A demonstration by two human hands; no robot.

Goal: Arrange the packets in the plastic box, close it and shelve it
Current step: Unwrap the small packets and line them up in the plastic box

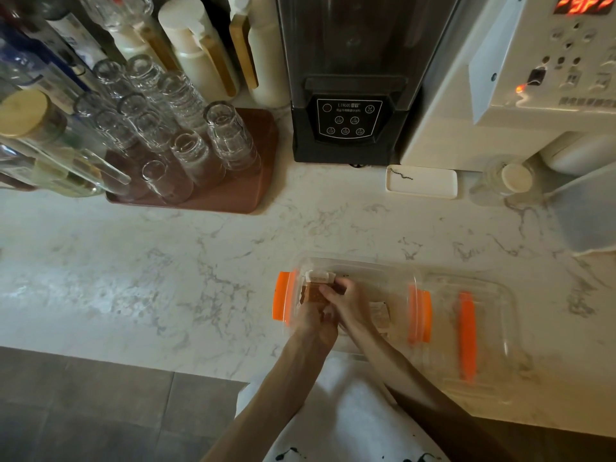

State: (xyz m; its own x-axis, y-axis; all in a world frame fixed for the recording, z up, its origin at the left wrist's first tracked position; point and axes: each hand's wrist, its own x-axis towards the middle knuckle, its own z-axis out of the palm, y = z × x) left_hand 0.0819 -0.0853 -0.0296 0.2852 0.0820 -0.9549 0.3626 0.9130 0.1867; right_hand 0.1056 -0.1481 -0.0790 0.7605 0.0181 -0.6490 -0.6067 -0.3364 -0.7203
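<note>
Both forearms reach into the clear plastic box (pixel 360 265): left hand (pixel 315 316) and right hand (pixel 346 303) closed together on brown packets (pixel 311 292), probably packing them against the left end.

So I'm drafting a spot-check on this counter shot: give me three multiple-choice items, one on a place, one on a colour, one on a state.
1. Where does the lid lie?
A. To the right of the plastic box, on the counter
B. On the brown tray
C. On top of the black machine

2. What colour are the box's clips?
A. Blue
B. Orange
C. Green

3. What state is the box in?
A. Shut and clipped
B. Open, with both hands in it
C. Tipped on its side

Answers:
1 A: the clear lid rests flat against the box's right end.
2 B: the latches at both ends are orange.
3 B: the left hand and right hand meet on the packets at the box's left end.
</note>
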